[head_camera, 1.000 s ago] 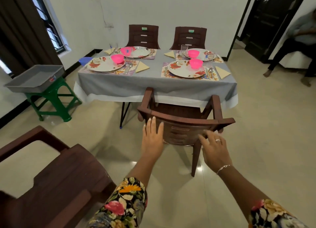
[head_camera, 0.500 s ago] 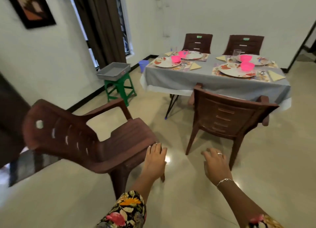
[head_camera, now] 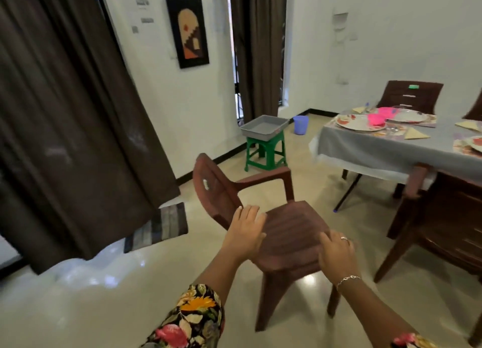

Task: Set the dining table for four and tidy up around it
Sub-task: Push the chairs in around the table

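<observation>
A brown plastic armchair stands on the tiled floor in the middle of the view, well apart from the table, which lies at its two o'clock. The chair's backrest is at ten o'clock and its seat front at five.

The left hand is over the seat's near side by the backrest, its fingers straight, close together and holding nothing. The right hand is at the seat's front edge, fingers loosely spread with nothing in them. The blur makes it hard to say whether either palm actually touches the plastic.

The table wears a grey cloth and carries a flowered plate, a pink bowl on it and a folded yellow napkin just beside. A second brown chair is drawn up at the table's near side and a third stands at its far side.

At twelve o'clock from the armchair a green stool bears a grey tray, with a blue bucket near it on the floor. A dark curtain hangs at nine o'clock, with a striped mat at its foot.
</observation>
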A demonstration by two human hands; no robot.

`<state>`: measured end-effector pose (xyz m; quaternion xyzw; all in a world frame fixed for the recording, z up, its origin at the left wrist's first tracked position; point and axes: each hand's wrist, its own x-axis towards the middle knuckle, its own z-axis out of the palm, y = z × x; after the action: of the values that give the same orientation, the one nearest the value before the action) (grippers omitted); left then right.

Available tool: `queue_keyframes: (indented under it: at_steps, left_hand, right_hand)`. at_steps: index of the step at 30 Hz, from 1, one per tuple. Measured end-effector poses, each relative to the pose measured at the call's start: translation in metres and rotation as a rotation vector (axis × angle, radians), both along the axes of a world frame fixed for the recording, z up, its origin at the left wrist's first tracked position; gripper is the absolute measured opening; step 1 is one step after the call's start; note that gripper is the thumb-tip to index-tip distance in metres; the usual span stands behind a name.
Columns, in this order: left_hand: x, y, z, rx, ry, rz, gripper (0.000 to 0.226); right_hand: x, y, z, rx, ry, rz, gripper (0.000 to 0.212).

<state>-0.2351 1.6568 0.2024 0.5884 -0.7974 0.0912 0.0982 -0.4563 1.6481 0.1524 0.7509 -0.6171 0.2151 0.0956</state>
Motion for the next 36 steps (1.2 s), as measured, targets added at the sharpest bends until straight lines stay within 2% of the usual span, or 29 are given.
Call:
queue_keyframes:
  at_steps: [2, 8, 13, 20, 25, 31, 36]
  left_hand:
    - [0.05, -0.005, 0.008, -0.017, 0.016, 0.003, 0.049]
    - [0.181, -0.02, 0.017, 0.068, 0.011, 0.057, 0.066]
    - [0.247, -0.061, 0.002, 0.135, -0.051, 0.036, 0.075]
    - [0.286, -0.15, -0.01, 0.13, -0.059, -0.054, 0.081]
    - [0.304, -0.215, -0.012, 0.19, -0.13, -0.146, 0.082]
    - [0.317, -0.284, -0.023, 0.23, -0.212, -0.318, 0.084]
    - [0.308, -0.338, -0.033, 0.224, -0.23, -0.548, 0.072]
  right_hand:
    - [0.051, -0.011, 0.002, 0.056, -0.036, 0.021, 0.038]
    - [0.177, -0.047, 0.011, 0.149, -0.189, 0.024, 0.024]
    - [0.234, -0.073, 0.009, 0.216, -0.253, 0.043, 0.022]
    - [0.276, -0.154, 0.014, 0.347, -0.356, 0.079, 0.017]
    - [0.307, -0.208, 0.022, 0.549, -0.399, 0.072, 0.016]
    - [0.327, -0.232, 0.026, 0.686, -0.367, 0.001, 0.01]
    - [0.334, -0.225, 0.032, 0.831, -0.333, -0.106, 0.026]
